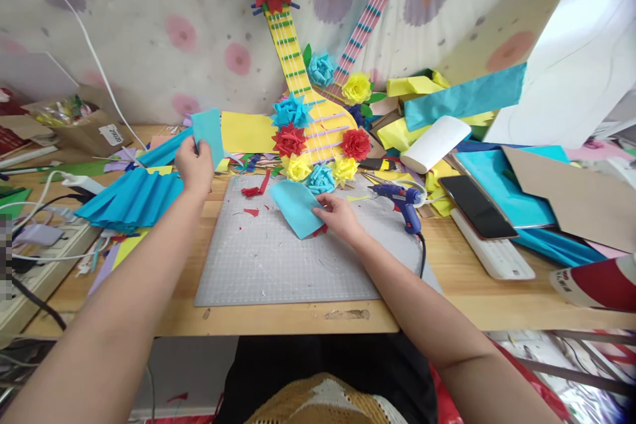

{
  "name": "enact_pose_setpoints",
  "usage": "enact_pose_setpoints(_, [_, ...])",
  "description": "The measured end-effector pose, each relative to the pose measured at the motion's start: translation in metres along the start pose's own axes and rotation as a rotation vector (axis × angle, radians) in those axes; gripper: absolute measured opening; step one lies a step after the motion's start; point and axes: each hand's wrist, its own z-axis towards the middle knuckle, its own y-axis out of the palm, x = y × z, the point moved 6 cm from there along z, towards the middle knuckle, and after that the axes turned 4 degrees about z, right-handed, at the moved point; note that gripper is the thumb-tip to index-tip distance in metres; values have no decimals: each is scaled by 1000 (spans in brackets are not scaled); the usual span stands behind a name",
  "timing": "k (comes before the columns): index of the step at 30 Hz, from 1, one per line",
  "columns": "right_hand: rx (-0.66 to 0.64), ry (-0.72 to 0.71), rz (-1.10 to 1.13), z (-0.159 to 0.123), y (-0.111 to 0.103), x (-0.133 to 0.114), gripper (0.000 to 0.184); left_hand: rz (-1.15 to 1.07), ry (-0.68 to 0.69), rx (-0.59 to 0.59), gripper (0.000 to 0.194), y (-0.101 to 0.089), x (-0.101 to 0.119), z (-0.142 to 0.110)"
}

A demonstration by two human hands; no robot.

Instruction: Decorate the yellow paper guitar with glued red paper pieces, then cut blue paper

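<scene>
My left hand [195,162] grips a blue piece of paper [209,132], raised at the left above the crinkled blue crepe paper [144,195]. Between the thumb and fingers of my right hand [338,213] is the right edge of a second blue sheet of paper [294,207], held over the grey cutting mat [278,271]. Just behind it stands a yellow paper guitar [318,119] decorated with red, blue and yellow paper flowers. Small red paper scraps [252,212] lie on the mat near the blue sheet.
A blue glue gun [402,199] rests at the mat's right side, its cord trailing forward. Farther right are a phone [477,207], a white power bank [437,143] and a red-and-white cup [596,283]. A power strip [54,271] with cables runs along the left edge.
</scene>
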Motion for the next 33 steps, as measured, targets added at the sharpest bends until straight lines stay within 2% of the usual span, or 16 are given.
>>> enact_pose_setpoints(2, [38,-11,22,1,-7,-5,15,-188,-53,61,15,2,8,-19])
enact_pose_setpoints(4, [103,-46,48,0,-18,-12,15,-439,-139,3,14,15,14,-48])
enact_pose_setpoints(7, [231,-125,109,-2,-39,-27,16,-725,-393,-200,19,46,17,-106])
enact_pose_setpoints(10, [314,-170,249,-8,-56,-38,17,-837,-579,-466,21,75,21,-159])
enact_pose_setpoints(13, [205,-38,479,-13,-53,-35,23,-839,-723,-624,18,90,21,-188])
enact_pose_setpoints(17, [15,201,612,-22,-29,-16,30,-852,-822,-650,12,93,21,-191])
enact_pose_setpoints(21, [-4,305,545,-25,-11,2,33,-893,-893,-646,10,92,22,-188])
enact_pose_setpoints(29, [33,283,398,-22,-2,8,25,-904,-1012,-606,20,91,20,-189])
enact_pose_setpoints(33, [41,267,330,-23,-2,8,24,-958,-1007,-615,29,90,26,-187])
